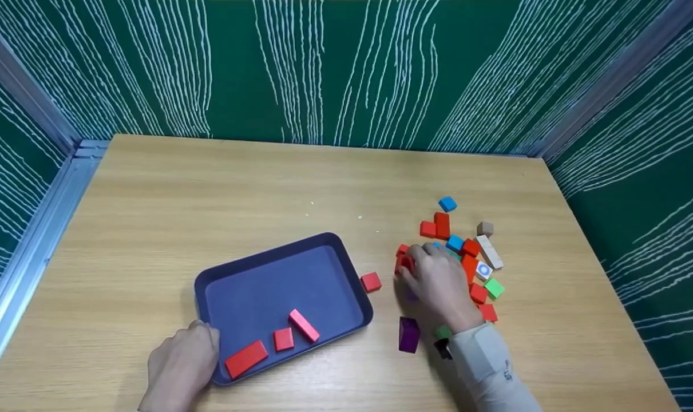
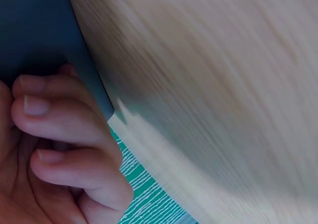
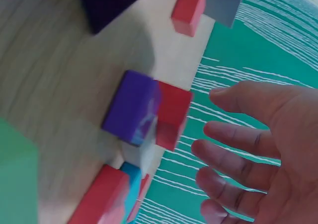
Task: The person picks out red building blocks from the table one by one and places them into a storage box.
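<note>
At its left end, the dark blue tray (image 1: pixel 283 286) is gripped by my left hand (image 1: pixel 183 363); in the left wrist view the curled fingers (image 2: pixel 64 117) sit against the tray wall (image 2: pixel 92 80). Inside the tray lie a large red block (image 1: pixel 246 359), a small red cube (image 1: pixel 283 339) and a pinkish-red stick block (image 1: pixel 304 325). My right hand (image 1: pixel 440 280) reaches over the pile of blocks, beside a red block (image 1: pixel 404 263). The right wrist view shows its fingers spread apart, with a red block (image 3: pixel 171 112) and a purple block (image 3: pixel 130 105) in front of them.
A single red cube (image 1: pixel 371 281) lies just off the tray's right side. Around the right hand are a blue cube (image 1: pixel 447 203), a white stick block (image 1: pixel 489 252), a green cube (image 1: pixel 494 288) and several red blocks. Nearer me is a dark purple block (image 1: pixel 409 335). Green patterned walls (image 1: pixel 483 74) enclose the wooden table (image 1: pixel 237 183).
</note>
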A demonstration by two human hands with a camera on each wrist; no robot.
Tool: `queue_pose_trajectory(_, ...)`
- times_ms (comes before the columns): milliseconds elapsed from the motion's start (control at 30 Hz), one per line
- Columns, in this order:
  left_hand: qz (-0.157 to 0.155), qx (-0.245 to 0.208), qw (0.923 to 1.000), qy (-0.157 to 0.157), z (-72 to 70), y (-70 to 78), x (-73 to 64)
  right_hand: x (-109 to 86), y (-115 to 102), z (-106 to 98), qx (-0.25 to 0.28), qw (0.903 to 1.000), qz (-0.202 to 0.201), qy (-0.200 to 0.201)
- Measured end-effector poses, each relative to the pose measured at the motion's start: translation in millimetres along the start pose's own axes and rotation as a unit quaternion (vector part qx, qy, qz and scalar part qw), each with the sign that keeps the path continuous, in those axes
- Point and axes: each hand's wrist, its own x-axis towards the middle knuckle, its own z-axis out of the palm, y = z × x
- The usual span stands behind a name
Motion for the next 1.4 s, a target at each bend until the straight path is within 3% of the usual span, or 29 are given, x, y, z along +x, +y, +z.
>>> queue_pose_trajectory(233,0.000,0.000,1.0000,0.006,0.3,0.9,-0.6,5.6,8,5,0.002,0.9985,0.015,-0.054)
queue_pose_trajectory(467,0.006,0.006,0.9998,0.016,1.2,0.1,-2.7,7.2,11,9,-0.008,0.9994,-0.024,-0.024)
queue_pose_trajectory(800,0.008,0.004,0.9999,0.014,1.4,-0.2,-2.6,3.3,-1,-1,0.024,0.9987,-0.020,-0.041)
queue_pose_trajectory(933,0.011,0.002,0.9998,0.016,0.3,0.2,-1.1,-1.3,-17,-12,0.041,0.9978,-0.051,-0.009)
queue_pose_trajectory(1067,0.014,0.001,0.9997,0.019,0.0,0.5,-1.5,-7.1,-37,-19,0.051,0.9928,-0.108,0.010)
queue_pose_trajectory(1200,0.014,0.002,0.9997,0.022,0.0,0.2,-2.0,-13.0,-59,-16,0.055,0.9858,-0.159,-0.005)
queue_pose_trajectory(1400,0.005,0.002,0.9999,0.010,-0.4,0.2,-1.7,-18.2,-85,0,0.055,0.9752,-0.200,-0.076)
